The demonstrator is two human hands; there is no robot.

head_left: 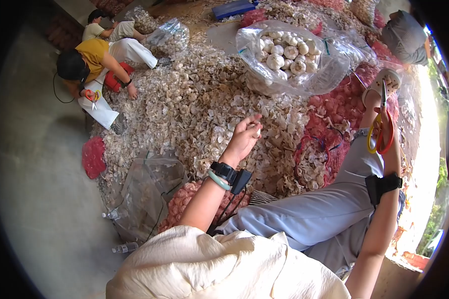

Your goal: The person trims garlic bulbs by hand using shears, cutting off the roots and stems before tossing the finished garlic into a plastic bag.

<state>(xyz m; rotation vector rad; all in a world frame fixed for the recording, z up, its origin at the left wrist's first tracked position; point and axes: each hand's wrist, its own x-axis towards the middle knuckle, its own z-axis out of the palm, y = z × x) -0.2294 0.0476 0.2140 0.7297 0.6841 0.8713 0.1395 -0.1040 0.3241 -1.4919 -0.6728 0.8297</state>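
Cream cloth shirt (199, 264) is seen nearest. Beyond, a small pale garlic bulb (255, 130) is pinched in the left hand (244, 138) over the papery garlic heap (194, 99); yellow-and-red-handled scissors (382, 127) are gripped in the right hand (387, 135). The clear plastic bag (334, 65) is part-filled with white bulbs (284, 50); much of the heap is judged left.

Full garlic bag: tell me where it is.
Head view, upper centre: the garlic bag sits on the skin heap, beyond the left hand, left of the scissors in the right hand.
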